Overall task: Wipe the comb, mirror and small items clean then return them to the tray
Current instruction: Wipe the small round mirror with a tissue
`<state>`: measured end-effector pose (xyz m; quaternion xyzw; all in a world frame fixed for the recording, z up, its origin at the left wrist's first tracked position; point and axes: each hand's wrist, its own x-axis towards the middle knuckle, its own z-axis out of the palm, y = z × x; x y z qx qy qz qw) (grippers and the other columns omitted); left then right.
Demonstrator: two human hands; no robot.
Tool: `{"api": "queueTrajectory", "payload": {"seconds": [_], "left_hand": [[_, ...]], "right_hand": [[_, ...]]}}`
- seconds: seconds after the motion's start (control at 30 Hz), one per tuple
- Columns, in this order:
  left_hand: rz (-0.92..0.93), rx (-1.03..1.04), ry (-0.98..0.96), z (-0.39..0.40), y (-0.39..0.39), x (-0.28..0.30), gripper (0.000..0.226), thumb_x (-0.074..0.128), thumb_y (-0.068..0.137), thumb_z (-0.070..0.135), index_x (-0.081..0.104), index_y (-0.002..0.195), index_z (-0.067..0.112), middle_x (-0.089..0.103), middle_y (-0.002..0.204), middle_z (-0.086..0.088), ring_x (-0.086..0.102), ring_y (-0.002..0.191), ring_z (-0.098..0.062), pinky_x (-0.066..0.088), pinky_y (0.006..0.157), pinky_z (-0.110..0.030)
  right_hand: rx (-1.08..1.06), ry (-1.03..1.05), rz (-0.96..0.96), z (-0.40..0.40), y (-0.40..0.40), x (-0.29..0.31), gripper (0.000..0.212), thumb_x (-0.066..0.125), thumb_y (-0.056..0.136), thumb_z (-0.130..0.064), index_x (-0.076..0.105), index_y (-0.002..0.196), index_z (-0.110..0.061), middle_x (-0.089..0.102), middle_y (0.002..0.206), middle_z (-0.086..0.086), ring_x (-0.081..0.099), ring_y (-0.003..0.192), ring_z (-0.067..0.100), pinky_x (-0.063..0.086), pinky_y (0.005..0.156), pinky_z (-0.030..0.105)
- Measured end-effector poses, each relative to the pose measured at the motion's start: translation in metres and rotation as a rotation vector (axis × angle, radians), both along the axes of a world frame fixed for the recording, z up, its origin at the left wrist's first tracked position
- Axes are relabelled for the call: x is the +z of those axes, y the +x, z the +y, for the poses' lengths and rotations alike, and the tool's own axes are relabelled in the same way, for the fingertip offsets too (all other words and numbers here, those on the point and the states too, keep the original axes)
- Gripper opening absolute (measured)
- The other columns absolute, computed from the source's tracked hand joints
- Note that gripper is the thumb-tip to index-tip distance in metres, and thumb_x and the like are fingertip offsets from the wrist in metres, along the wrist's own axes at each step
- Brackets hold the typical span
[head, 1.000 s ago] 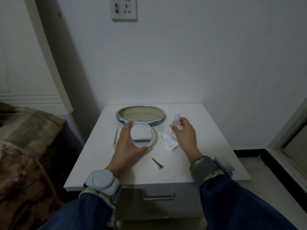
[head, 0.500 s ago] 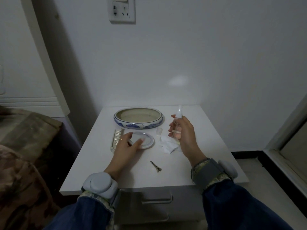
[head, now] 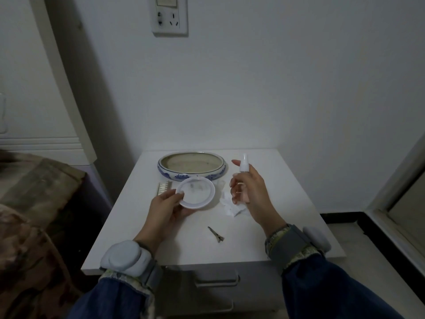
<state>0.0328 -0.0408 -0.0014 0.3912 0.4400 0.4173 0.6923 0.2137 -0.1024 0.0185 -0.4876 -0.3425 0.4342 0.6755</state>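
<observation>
My left hand (head: pixel 164 207) grips the near-left rim of a round white-framed mirror (head: pixel 196 192), held tilted face up just above the white nightstand (head: pixel 276 226). My right hand (head: pixel 249 188) holds a small white spray bottle (head: pixel 243 163) upright to the right of the mirror, index finger raised beside the nozzle. A comb (head: pixel 164 187) lies left of the mirror, partly hidden by it. A crumpled white tissue (head: pixel 231 207) lies under my right hand. A metal hair clip (head: pixel 216 234) lies near the front. The blue-and-white oval tray (head: pixel 192 174) stands at the back.
A small clear cap (head: pixel 221 184) sits between mirror and tissue. The nightstand stands against a white wall with a socket (head: pixel 169 16). A bed with a patterned blanket (head: pixel 34 203) is on the left. A drawer handle (head: pixel 216 280) shows below the front edge.
My left hand laid the mirror from upright to nearly flat, face up, and now lifts it slightly. My right hand picked the spray bottle up off the table and holds it beside the mirror.
</observation>
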Motion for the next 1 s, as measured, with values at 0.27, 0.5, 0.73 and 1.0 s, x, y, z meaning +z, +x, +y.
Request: {"api": "queueTrajectory", "payload": {"seconds": [0.27, 0.5, 0.73, 1.0], "left_hand": [[-0.116, 0.026, -0.004, 0.000, 0.000, -0.001, 0.011, 0.051, 0.092, -0.001, 0.059, 0.098, -0.004, 0.068, 0.080, -0.014, 0.069, 0.060, -0.019, 0.058, 0.055, -0.025], [-0.156, -0.017, -0.009, -0.004, 0.004, 0.004, 0.010, 0.049, 0.093, -0.001, 0.058, 0.094, -0.002, 0.066, 0.078, -0.013, 0.069, 0.057, -0.017, 0.055, 0.050, -0.022], [-0.191, 0.002, 0.003, -0.003, 0.005, 0.002, 0.010, 0.051, 0.092, 0.000, 0.060, 0.095, -0.002, 0.068, 0.078, -0.012, 0.069, 0.060, -0.017, 0.056, 0.054, -0.023], [-0.194, -0.005, 0.049, -0.003, 0.006, 0.000, 0.015, 0.049, 0.093, 0.001, 0.060, 0.103, 0.001, 0.071, 0.078, -0.008, 0.069, 0.065, -0.012, 0.056, 0.057, -0.020]], "right_hand": [[0.151, 0.002, -0.077, -0.005, -0.001, 0.004, 0.065, 0.041, 0.081, 0.004, 0.044, 0.127, -0.041, 0.048, 0.070, 0.015, 0.040, 0.035, 0.019, 0.031, 0.034, 0.018], [0.331, 0.072, 0.088, -0.008, 0.000, 0.009, 0.050, 0.047, 0.068, -0.006, 0.051, 0.112, -0.029, 0.040, 0.065, 0.011, 0.032, 0.031, 0.015, 0.029, 0.034, 0.014], [0.181, 0.015, -0.150, -0.006, -0.003, 0.007, 0.047, 0.043, 0.085, 0.005, 0.052, 0.112, -0.033, 0.043, 0.069, 0.014, 0.039, 0.037, 0.017, 0.033, 0.035, 0.018], [-0.078, 0.037, -0.625, -0.005, -0.006, -0.006, 0.058, 0.048, 0.085, -0.001, 0.044, 0.122, -0.047, 0.042, 0.062, 0.001, 0.039, 0.050, 0.011, 0.041, 0.051, 0.026]]}}
